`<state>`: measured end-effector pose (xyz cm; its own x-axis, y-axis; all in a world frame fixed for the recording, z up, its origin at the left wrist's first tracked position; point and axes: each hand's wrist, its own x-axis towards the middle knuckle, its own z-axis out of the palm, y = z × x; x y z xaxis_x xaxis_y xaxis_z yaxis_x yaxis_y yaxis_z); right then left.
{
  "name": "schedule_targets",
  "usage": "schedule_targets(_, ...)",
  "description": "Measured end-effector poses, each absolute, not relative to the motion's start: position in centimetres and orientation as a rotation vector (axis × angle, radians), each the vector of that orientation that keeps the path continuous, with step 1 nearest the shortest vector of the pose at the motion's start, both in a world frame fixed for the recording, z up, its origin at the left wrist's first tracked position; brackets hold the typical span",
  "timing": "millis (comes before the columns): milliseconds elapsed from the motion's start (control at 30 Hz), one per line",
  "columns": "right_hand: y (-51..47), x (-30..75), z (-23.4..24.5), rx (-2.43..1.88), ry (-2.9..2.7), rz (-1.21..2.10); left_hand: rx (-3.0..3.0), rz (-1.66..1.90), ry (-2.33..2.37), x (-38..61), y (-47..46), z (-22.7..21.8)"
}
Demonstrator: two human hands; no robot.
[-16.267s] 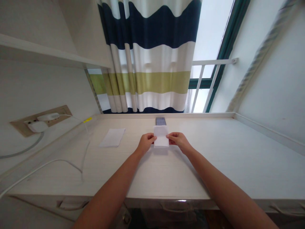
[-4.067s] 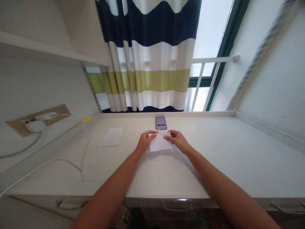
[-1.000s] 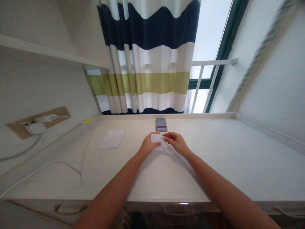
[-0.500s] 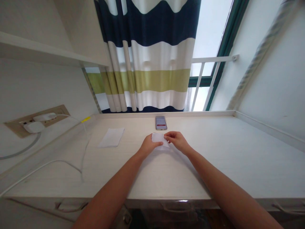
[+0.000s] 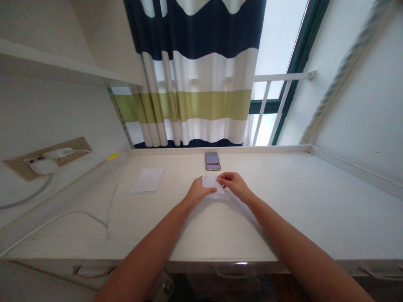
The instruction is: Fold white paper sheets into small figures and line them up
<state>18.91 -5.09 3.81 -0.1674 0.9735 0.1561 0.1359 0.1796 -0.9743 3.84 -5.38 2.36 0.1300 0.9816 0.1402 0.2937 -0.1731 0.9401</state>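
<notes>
A small white sheet of paper [image 5: 211, 183], folded, lies on the pale wooden desk [image 5: 283, 209] in front of me. My left hand [image 5: 197, 193] rests on its left part with the thumb across it, fingers curled and pressing it down. My right hand [image 5: 234, 184] pinches the paper's upper right edge between thumb and forefinger. Most of the sheet is hidden under both hands.
A phone [image 5: 213, 161] with a lit screen lies just beyond the hands. A second white folded sheet [image 5: 147, 180] lies to the left. A white cable [image 5: 78, 214] runs from a wall socket [image 5: 44, 161] across the desk's left side. A striped curtain [image 5: 198, 71] hangs behind.
The paper was held up between both hands, then laid flat and wide on the desk. Now it is smaller, folded, with both hands closed in over it. Little moved in the last second.
</notes>
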Motion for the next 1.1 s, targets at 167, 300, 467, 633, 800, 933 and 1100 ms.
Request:
schedule_targets(167, -5.13, 18.86, 3.85, -1.130, -1.476, 1.153, 1.607, 1.066, 1.255, 3.92, -5.35, 2.22)
schedule_targets(300, -5.26, 18.74, 3.94, -1.144, -1.443, 1.170, 1.614, 1.056, 1.265, 4.02, -5.50, 2.46)
schedule_targets(467, -5.57, 18.67, 4.02, -1.122, -1.400, 1.217, 1.616, 1.040, 1.251, 4.10, -5.79, 2.77)
schedule_targets(633, -5.58, 18.91, 3.95, -1.130, -1.409, 1.271, 1.529, 1.120, 1.232, 3.97, -5.94, 3.03)
schedule_targets(800, -5.30, 18.99, 3.88, -1.178, -1.472, 1.201, 1.472, 1.177, 1.221, 3.83, -5.93, 3.15)
schedule_targets(933, -5.17, 18.94, 3.82, -1.198, -1.505, 1.143, 1.462, 1.166, 1.208, 3.86, -5.87, 2.97)
schedule_targets(1100, -5.28, 19.08, 3.88, -1.200, -1.516, 1.162, 1.391, 1.216, 1.146, 3.66, -5.37, 2.47)
